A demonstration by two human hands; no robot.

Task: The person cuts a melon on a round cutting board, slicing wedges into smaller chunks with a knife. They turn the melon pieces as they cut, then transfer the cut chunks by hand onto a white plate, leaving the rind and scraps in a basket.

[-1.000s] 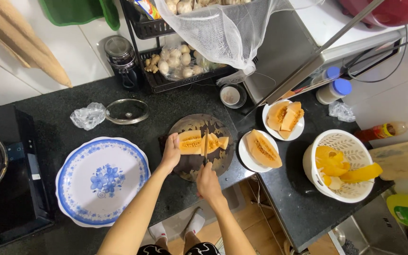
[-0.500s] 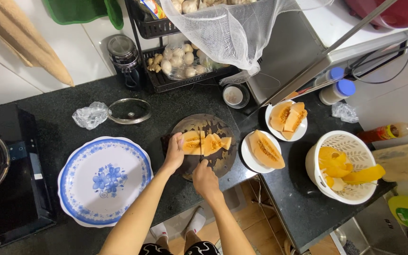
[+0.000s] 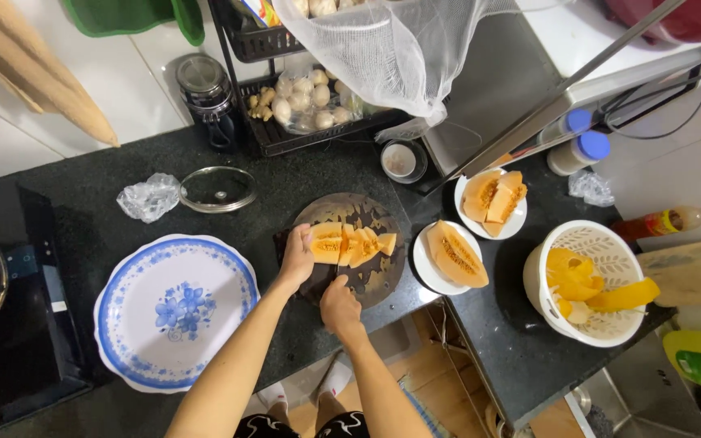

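Melon slices (image 3: 350,243) lie in a row on the round dark cutting board (image 3: 367,280) in the middle of the black table (image 3: 107,219). Your left hand (image 3: 298,258) reaches forward, forearm slanting up from below, fingers pressed on the leftmost slice. Your right hand (image 3: 339,307) is clenched around a knife handle just beside the board's near edge; the blade is hard to make out.

A round dark cutting board (image 3: 359,247) sits on the black counter (image 3: 285,186). On the board lie orange melon slices (image 3: 350,243). The left hand (image 3: 298,259) presses on the melon's left end. The right hand (image 3: 340,307) is at the board's near edge, gripping a knife whose blade is hard to see. A big blue and white plate (image 3: 174,312) lies left of the board. Two small plates of melon (image 3: 468,235) sit right of the board.
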